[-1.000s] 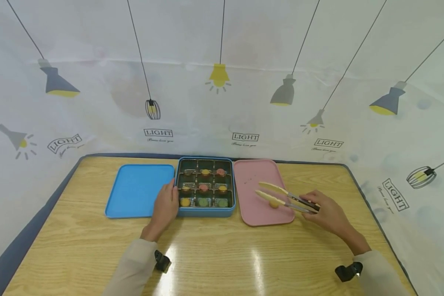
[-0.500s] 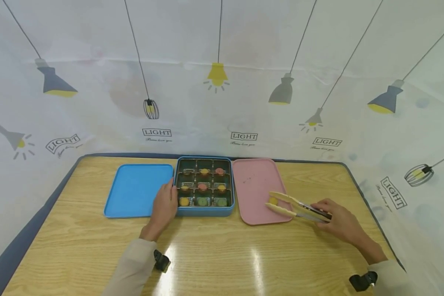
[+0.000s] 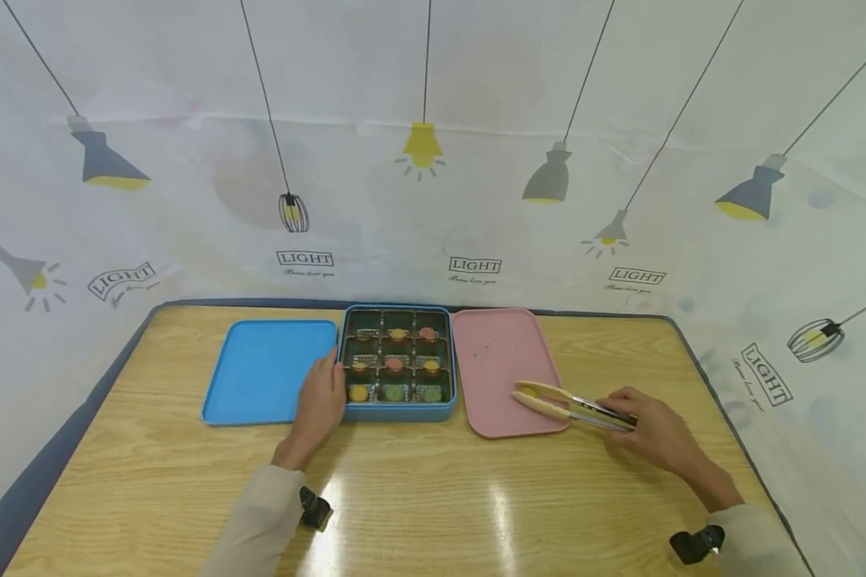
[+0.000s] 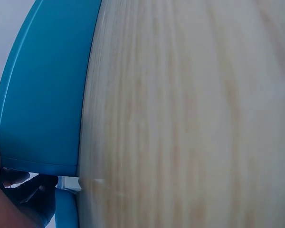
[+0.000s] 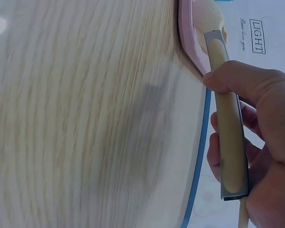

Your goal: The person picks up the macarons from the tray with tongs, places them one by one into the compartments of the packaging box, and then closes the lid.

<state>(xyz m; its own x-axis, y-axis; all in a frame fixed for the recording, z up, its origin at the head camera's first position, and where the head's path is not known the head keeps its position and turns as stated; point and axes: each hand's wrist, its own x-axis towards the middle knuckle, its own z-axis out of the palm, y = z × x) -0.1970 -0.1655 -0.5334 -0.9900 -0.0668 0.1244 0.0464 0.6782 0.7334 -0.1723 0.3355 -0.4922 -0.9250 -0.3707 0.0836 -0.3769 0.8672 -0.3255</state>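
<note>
My right hand (image 3: 653, 429) grips the kitchen tongs (image 5: 230, 133) by their handle, its thumb pressed on the metal arm in the right wrist view. Cream tips of the tongs lie low over the pink tray (image 3: 491, 336). Between these tips a small yellow piece (image 3: 530, 393) shows, partly hidden. My left hand (image 3: 321, 401) lies along the left side of the blue box (image 3: 400, 413), fingers fairly straight against its wall. Inside the box, a dark divided insert (image 3: 364, 320) holds several small yellow, pink and green pieces in its compartments.
A flat blue tray or lid (image 3: 267, 369) lies left of the box, beside my left hand. The pink tray stands close against the box's right side. Behind the wooden table (image 3: 418, 497) hangs a white sheet (image 3: 361, 200) printed with lamps.
The tongs first drew back to the right, their tips coming around the yellow piece, then moved slightly left as the tips came closer together. My left hand stays at the box.
</note>
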